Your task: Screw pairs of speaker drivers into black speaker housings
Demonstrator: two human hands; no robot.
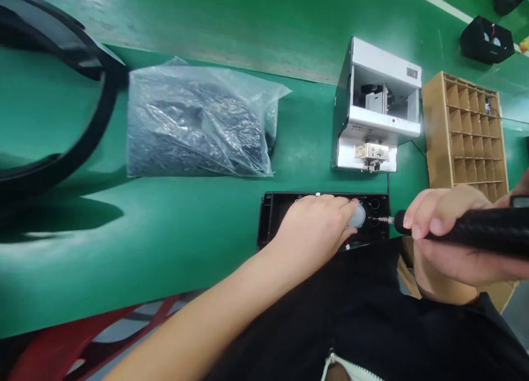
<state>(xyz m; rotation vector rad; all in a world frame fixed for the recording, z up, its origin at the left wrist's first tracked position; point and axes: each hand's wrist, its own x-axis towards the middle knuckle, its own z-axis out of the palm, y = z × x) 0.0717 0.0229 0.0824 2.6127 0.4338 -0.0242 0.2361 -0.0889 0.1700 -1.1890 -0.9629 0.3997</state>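
Observation:
A black plastic housing [273, 215] lies near the front edge of the green table. My left hand [314, 232] rests in it, fingers closed on a small round grey motor [357, 216] and pressing it in place. A black electric screwdriver [475, 233] is wrapped in the fingers of my right hand [446, 237]. Its metal bit [382, 219] points left and touches the housing just right of the motor.
A white screw-feeder machine [380, 111] stands behind the housing. A cardboard grid of compartments [471, 133] sits at the right. A clear bag of dark parts [194, 122] lies at centre left. A black curved object [61, 94] is far left, and black boxes [485, 39] sit at the top right.

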